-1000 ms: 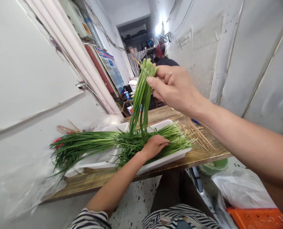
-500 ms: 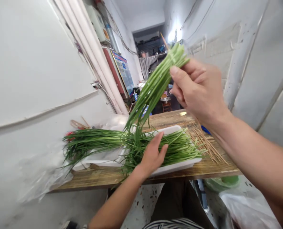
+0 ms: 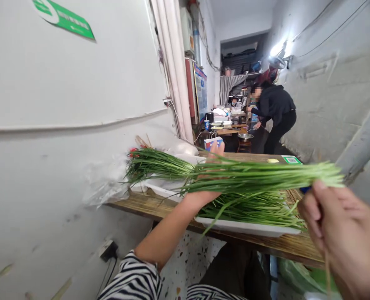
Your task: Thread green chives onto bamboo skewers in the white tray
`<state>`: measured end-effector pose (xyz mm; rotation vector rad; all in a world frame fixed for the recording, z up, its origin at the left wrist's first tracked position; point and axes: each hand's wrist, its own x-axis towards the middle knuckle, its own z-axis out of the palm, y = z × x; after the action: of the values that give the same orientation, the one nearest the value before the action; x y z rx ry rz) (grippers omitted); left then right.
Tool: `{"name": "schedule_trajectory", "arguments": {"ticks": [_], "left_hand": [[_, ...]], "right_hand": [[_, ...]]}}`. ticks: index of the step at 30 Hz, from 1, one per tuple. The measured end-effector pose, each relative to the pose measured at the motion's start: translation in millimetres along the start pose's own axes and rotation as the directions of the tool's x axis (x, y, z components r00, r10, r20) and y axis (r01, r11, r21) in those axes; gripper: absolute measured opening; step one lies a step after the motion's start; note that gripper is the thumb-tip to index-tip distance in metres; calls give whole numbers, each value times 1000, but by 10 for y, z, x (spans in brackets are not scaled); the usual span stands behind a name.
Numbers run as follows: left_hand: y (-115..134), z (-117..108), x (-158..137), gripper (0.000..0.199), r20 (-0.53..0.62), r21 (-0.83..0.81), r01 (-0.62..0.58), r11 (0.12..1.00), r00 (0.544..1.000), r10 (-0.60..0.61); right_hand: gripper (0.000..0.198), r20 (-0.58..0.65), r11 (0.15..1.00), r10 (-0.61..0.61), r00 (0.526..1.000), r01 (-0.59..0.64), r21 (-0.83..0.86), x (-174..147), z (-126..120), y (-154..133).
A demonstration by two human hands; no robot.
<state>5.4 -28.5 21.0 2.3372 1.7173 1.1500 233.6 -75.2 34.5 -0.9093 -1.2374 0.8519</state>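
A bundle of garlic chives [image 3: 259,175] lies level in the air, its pale stem ends to the right. My right hand [image 3: 343,233] grips it near those ends. A thin wooden stick [image 3: 327,271] sticks out below this hand. My left hand [image 3: 214,154] is behind and under the leafy end, its fingers stretched upward and not wrapped round the leaves; the chives partly cover it. Beneath the bundle, a white tray [image 3: 250,227] holds more chives [image 3: 253,208]. To the left, another pile of chives [image 3: 162,162] rests on a second white tray [image 3: 162,189].
The trays stand on a wooden table [image 3: 141,206]. Thin sticks [image 3: 294,196] lie at its right, partly hidden. Clear plastic bags [image 3: 103,183] hang at the left end. A green bin [image 3: 306,275] stands below. A person in black [image 3: 276,108] bends over farther back.
The chive bundle has come down from an upright slant to level, moving right with my right hand. My left hand has risen from the tray chives to the bundle's leaves. The view has turned left.
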Motion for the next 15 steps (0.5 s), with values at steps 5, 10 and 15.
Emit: {"name": "schedule_trajectory", "arguments": {"ticks": [5,10,15], "left_hand": [[-277,-83,-462,39,535,28,-59,998,844,35],[-486,-503,-398,42,836,-154,66,986,540,94],[-561,-1057,8,39,878,28,417,909,424,-221]], "right_hand": [[46,-30,973,201,979,-196,121,-246,129,835],[42,-74,934,330,941,-315,169,-359,83,1278],[40,-124,932,346,930,-325,161,-419,17,1389]]}}
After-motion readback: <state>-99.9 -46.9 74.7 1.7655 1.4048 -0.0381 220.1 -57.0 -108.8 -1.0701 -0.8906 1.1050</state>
